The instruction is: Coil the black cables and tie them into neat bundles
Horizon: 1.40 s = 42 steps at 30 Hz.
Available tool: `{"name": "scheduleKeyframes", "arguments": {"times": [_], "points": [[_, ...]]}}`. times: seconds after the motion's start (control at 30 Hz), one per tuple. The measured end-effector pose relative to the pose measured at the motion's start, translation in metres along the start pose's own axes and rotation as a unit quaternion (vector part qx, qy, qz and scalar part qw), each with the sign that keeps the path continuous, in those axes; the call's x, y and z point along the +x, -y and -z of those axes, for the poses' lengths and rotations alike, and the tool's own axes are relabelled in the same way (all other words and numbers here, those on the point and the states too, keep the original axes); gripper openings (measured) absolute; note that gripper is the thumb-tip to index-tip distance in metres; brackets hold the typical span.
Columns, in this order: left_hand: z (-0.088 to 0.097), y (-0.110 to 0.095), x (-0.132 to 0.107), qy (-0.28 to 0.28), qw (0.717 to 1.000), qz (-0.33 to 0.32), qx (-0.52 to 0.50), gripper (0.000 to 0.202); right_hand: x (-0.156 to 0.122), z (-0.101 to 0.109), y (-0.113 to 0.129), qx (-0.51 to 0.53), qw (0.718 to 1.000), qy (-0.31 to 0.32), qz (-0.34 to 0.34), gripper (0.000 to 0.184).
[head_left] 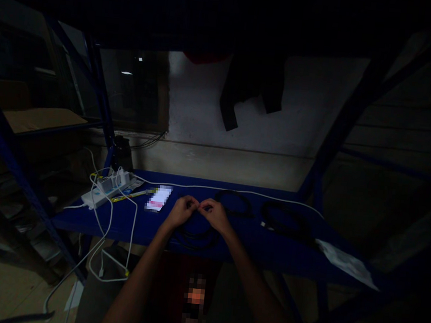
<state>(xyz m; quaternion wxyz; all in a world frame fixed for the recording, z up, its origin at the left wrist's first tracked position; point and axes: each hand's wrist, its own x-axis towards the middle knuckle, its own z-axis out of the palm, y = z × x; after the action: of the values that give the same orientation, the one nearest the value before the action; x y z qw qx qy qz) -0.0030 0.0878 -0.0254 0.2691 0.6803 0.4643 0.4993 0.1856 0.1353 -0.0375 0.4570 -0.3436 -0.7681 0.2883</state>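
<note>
Over the middle of a blue shelf [238,240], my left hand [182,211] and my right hand [215,215] meet with pinched fingertips. Whatever lies between the fingers is too small and dark to make out. A coil of black cable [194,245] rests on the shelf just below both hands, partly hidden by them. Behind my right hand lies a second black cable coil [250,204]. Farther right is another dark coil [284,218] with a pale connector end [267,226].
A lit phone [159,198] lies left of my hands. Beyond it are a white power strip [100,196] and tangled white cords [133,235], some hanging over the front edge. Clear plastic [346,263] lies at right. Blue posts [316,166] frame the shelf; dark clothing [253,84] hangs behind.
</note>
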Motion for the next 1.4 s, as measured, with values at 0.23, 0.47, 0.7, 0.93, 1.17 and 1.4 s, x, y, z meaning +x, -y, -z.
{"name": "scheduleKeyframes", "arguments": {"times": [0.23,0.47,0.7,0.93,1.17,1.4], "points": [[0.0,-0.004,0.0,0.01,1.0,-0.02,-0.004,0.024,0.0,-0.001,-0.003,0.004,1.0,-0.008,-0.016,0.013],[-0.001,0.0,0.001,0.021,0.999,-0.032,-0.013,0.026,0.002,-0.003,-0.01,0.005,1.0,-0.013,-0.027,0.015],[0.0,-0.003,0.0,0.027,0.999,-0.032,-0.011,0.027,0.001,-0.001,-0.007,0.002,1.0,0.006,-0.016,0.014],[0.001,-0.005,-0.003,-0.005,1.0,-0.015,-0.004,0.024,0.001,0.0,-0.003,-0.007,0.999,0.032,0.008,0.014],[0.003,-0.018,-0.004,-0.078,0.997,0.002,-0.011,0.024,0.001,-0.001,-0.005,-0.021,0.999,0.037,0.007,0.012],[0.016,-0.058,-0.065,0.043,0.979,-0.112,0.163,0.034,0.0,-0.002,-0.003,-0.054,0.998,0.021,-0.004,0.012]]}}
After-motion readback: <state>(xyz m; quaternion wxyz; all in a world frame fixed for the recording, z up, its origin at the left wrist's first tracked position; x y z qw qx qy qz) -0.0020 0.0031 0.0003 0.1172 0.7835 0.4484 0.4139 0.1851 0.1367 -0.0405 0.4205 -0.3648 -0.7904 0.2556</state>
